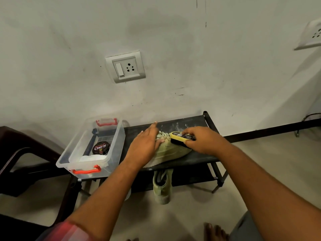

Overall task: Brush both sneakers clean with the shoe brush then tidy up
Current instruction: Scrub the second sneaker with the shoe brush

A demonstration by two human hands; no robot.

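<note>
A pale green sneaker (171, 151) lies on the top shelf of a black shoe rack (194, 124), toe to the right. My left hand (145, 145) presses flat on its laces and collar with the fingers straight. My right hand (203, 140) grips a yellow shoe brush (180, 137) with black bristles, which touch the sneaker's upper near the toe. The second green sneaker (162, 187) sits on the lower shelf, heel toward me and partly hidden by the top shelf.
A clear plastic box (90, 164) with red latches stands on the rack's left end and holds a black polish tin (101, 148) and a white cloth. A dark chair (20, 153) is at the left. A wall socket (125, 66) is above. Bare toes show at the bottom.
</note>
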